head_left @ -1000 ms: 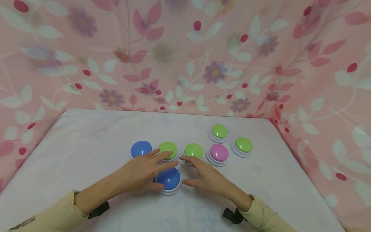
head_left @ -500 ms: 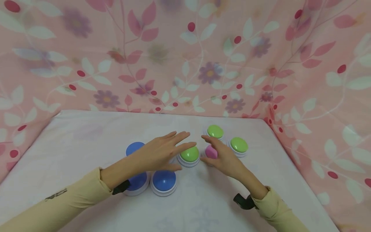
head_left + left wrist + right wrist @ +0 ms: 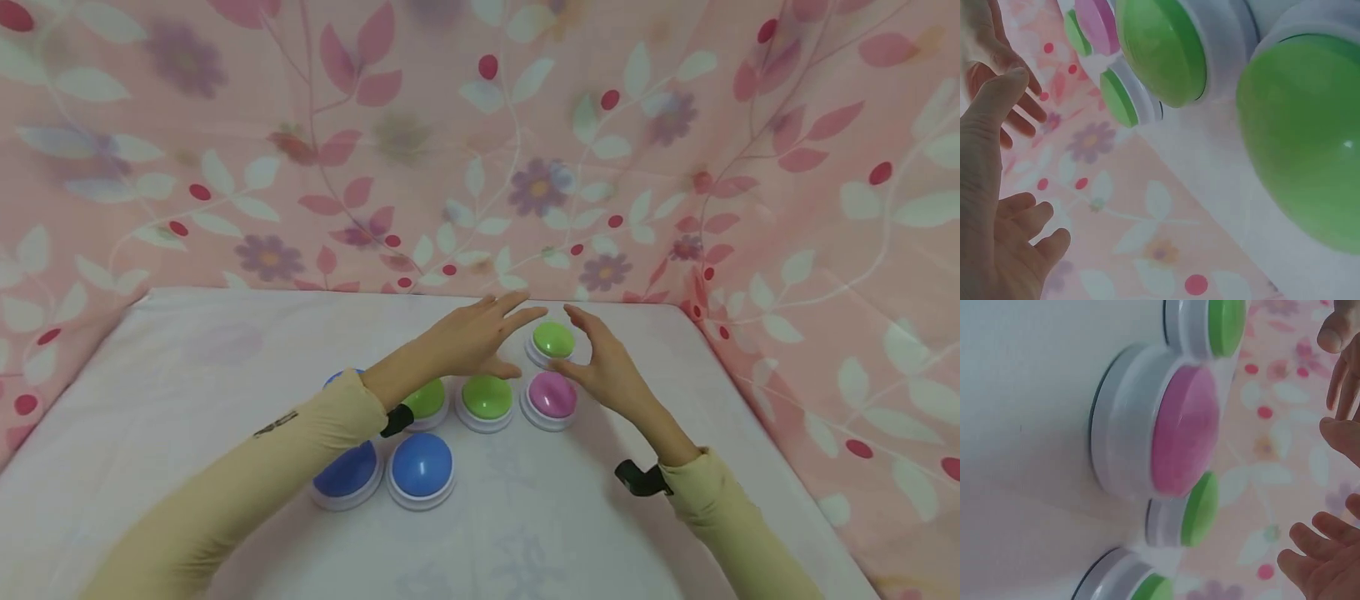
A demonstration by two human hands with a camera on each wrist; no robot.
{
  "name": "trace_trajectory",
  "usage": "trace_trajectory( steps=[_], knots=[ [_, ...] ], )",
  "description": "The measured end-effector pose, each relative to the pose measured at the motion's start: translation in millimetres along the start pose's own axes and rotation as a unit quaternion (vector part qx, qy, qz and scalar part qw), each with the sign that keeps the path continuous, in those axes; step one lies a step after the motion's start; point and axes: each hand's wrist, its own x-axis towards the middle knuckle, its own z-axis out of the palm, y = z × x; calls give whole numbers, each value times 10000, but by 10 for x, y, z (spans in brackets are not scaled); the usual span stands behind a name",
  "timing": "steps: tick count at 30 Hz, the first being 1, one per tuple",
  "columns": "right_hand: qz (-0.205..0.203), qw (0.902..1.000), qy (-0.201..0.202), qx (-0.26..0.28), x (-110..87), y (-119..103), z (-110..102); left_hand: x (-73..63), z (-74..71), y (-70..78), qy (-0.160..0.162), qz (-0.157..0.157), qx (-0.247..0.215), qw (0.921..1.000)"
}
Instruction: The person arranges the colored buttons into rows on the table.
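In the head view my left hand (image 3: 468,337) hovers above the table, fingers pointing right, just left of a green dome push button (image 3: 553,340) on a white base. Facing it from the other side is my right hand (image 3: 611,371), thumb and fingers spread apart around that button's right side. Neither hand holds anything. A pink push button (image 3: 552,394) sits in front of the right thumb. Below my left hand is a green button (image 3: 487,397), with another green button (image 3: 424,398) partly behind the left wrist. The far-right green button is hidden by my right hand.
Two blue buttons (image 3: 422,465) stand side by side at the front left; the left one is partly covered by my sleeve (image 3: 300,450). A third blue button is mostly hidden behind the forearm. Floral pink curtains (image 3: 450,167) border the white-covered table (image 3: 510,517).
Both hands have moved right and away from me, from over the front blue and green buttons to the rear green button. The buttons have stayed where they were; the head view has shifted slightly.
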Motion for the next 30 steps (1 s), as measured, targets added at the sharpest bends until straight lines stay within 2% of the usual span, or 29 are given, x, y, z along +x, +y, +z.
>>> trace_trajectory(
  steps=[5, 13, 19, 24, 30],
  knots=[
    [293, 9994, 50, 151, 166, 286, 13, 249, 131, -118, -238, -302, -278, 9989],
    [794, 9956, -305, 386, 350, 667, 50, 527, 313, -171, -477, -715, -662, 9941],
    [1033, 9923, -584, 346, 408, 741, 111, 627, 399, -171, -712, -908, -767, 9903],
    [1114, 9900, -825, 262, 442, 752, 155, 683, 468, -139, -1167, -1074, -885, 9834],
    [1176, 9859, -1106, 440, 480, 787, 224, 745, 549, -66, -1613, -1208, -1050, 9738]
  ],
)
